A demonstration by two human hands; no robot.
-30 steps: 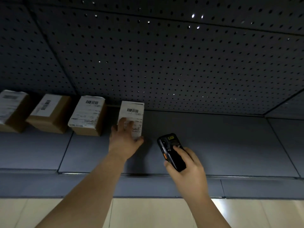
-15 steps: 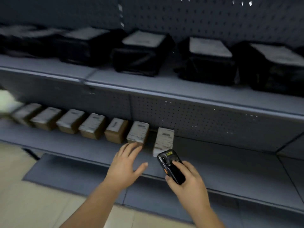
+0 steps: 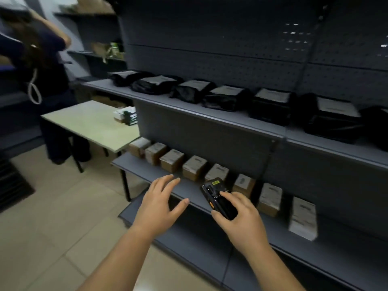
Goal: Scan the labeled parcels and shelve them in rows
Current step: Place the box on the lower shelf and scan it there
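Note:
Several small brown parcels with white labels (image 3: 193, 168) stand in a row on the lower grey shelf (image 3: 151, 171). The last one at the right end is a white-labelled parcel (image 3: 302, 217). My left hand (image 3: 162, 203) hovers in front of the shelf with its fingers spread and holds nothing. My right hand (image 3: 239, 215) grips a black handheld scanner (image 3: 218, 197), thumb on its face, just in front of the row.
Black bagged parcels (image 3: 227, 97) with labels line the upper shelf (image 3: 210, 114). A pale table (image 3: 88, 122) with a stack of small packs (image 3: 126, 115) stands left of the shelving. Another person (image 3: 42, 76) stands behind it. The floor is beige tile.
My left hand let go of the white-labelled parcel on the lower shelf and drew back. The view pulled back and swung left, now showing both shelves, the table and the other person.

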